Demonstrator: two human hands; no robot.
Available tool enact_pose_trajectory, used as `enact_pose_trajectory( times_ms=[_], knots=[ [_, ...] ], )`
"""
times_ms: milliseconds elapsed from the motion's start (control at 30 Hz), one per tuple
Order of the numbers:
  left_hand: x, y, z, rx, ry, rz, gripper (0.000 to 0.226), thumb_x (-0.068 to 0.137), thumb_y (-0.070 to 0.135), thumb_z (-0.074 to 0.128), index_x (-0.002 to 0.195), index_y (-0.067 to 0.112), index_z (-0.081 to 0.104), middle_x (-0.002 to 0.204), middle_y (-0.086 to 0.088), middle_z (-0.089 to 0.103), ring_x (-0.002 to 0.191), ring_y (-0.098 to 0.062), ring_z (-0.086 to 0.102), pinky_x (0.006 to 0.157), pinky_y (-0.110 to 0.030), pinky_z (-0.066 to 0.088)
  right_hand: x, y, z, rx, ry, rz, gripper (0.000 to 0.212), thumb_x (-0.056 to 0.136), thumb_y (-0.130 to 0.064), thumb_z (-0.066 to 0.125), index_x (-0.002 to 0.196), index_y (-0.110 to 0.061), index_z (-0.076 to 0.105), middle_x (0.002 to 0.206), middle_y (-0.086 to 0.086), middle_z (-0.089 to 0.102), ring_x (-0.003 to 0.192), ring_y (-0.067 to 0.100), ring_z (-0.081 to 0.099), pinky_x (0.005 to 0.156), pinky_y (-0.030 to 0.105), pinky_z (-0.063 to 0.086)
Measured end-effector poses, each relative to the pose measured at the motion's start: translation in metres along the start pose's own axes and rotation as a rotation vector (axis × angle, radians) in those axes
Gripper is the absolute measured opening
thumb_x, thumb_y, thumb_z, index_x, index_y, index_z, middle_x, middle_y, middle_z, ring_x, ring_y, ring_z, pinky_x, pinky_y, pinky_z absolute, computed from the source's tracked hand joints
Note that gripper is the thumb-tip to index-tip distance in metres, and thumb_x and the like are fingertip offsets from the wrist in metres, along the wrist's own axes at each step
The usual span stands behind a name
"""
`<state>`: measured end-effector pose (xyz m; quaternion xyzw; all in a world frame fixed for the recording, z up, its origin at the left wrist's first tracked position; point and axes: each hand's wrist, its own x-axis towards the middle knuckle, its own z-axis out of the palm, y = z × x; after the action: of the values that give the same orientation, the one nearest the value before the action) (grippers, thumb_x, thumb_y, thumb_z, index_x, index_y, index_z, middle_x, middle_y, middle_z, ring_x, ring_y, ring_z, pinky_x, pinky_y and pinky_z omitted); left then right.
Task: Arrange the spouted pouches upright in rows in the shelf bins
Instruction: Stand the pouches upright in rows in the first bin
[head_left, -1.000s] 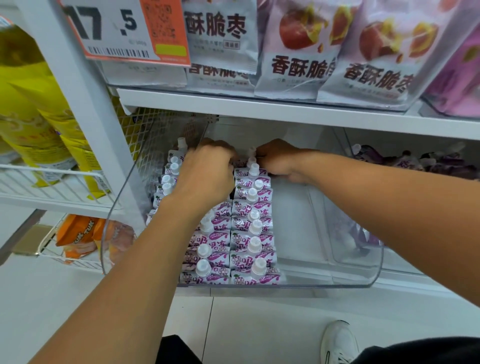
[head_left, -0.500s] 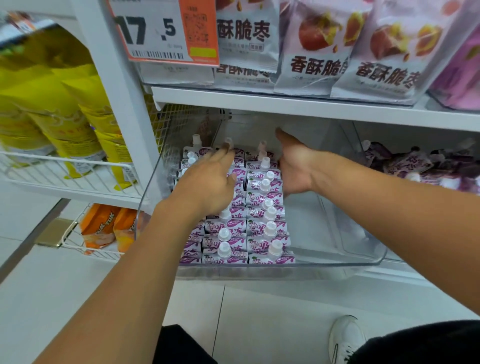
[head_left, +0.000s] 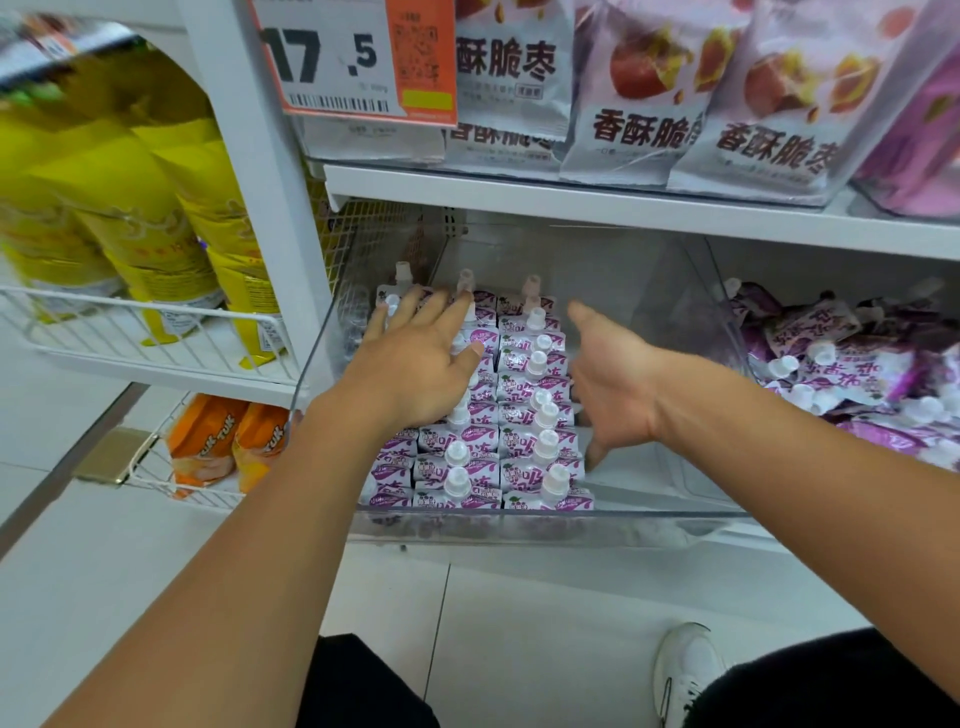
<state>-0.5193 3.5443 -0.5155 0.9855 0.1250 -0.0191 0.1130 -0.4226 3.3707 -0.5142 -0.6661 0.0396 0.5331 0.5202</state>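
We have let go of the back pouches (head_left: 485, 395) and both hands now hover flat with fingers straight, left (head_left: 415, 364) over the rows, right (head_left: 613, 384) beside them, so this bin (head_left: 545, 525) looks settled (loose ones (head_left: 831, 358) wait in the neighbouring bin).

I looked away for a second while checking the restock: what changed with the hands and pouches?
Both hands let go of the back pouches and opened: left hand lies flat over the purple-and-white spouted pouches, right hand has drawn back beside them. Rows and clear plastic bin unchanged.
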Motion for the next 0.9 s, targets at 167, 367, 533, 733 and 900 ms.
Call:
enact_pose_trajectory(
  times_ms=[167,367,533,733,900],
  knots=[
    [-0.023,0.005,0.005,0.071,-0.132,0.050,0.069,0.099,0.061,0.017,0.155,0.031,-0.009,0.162,0.007,-0.017,0.149,-0.017,-0.019,0.120,-0.046,-0.013,-0.007,0.021,0.019,0.221,-0.068,-0.016,0.107,0.071,-0.094,0.031,0.153,-0.024,0.033,0.157,0.010,0.035,0.136,0.036,0.046,0.105,0.054,0.039],
    [-0.032,0.007,0.002,0.006,-0.067,0.129,0.068,0.100,0.057,0.024,0.156,0.031,-0.004,0.163,0.007,-0.013,0.149,-0.015,-0.017,0.119,-0.037,-0.011,-0.039,0.030,0.017,0.037,-0.020,-0.022,0.097,0.078,-0.091,0.018,0.148,-0.028,0.042,0.162,0.006,0.024,0.147,0.035,0.027,0.112,0.070,0.016],
    [-0.049,0.014,0.010,-0.011,-0.241,0.143,0.071,0.099,0.057,0.030,0.155,0.033,-0.008,0.160,0.012,-0.023,0.147,-0.016,-0.023,0.122,-0.046,-0.002,-0.047,0.035,0.037,0.178,-0.051,-0.063,0.103,0.074,-0.090,0.035,0.157,-0.035,0.010,0.166,-0.002,0.004,0.150,0.026,0.020,0.118,0.057,0.022],
    [-0.069,0.024,-0.003,-0.030,-0.028,0.259,0.064,0.093,0.054,0.053,0.148,0.025,0.038,0.157,0.001,0.030,0.147,-0.021,0.021,0.118,-0.041,0.026,-0.102,0.062,0.009,-0.410,0.177,-0.421,0.071,0.090,-0.063,0.054,0.146,-0.021,0.043,0.144,0.003,0.051,0.127,0.021,0.052,0.106,0.038,0.044],
    [-0.100,0.049,-0.001,-0.016,-0.055,0.351,0.027,0.074,0.049,0.079,0.092,0.029,0.075,0.088,0.013,0.071,0.083,-0.006,0.062,0.076,-0.028,0.052,-0.115,0.101,-0.011,-1.593,0.419,-0.608,0.037,0.084,-0.043,0.073,0.114,-0.024,0.066,0.109,0.000,0.068,0.102,0.023,0.063,0.086,0.034,0.052]
  ],
)
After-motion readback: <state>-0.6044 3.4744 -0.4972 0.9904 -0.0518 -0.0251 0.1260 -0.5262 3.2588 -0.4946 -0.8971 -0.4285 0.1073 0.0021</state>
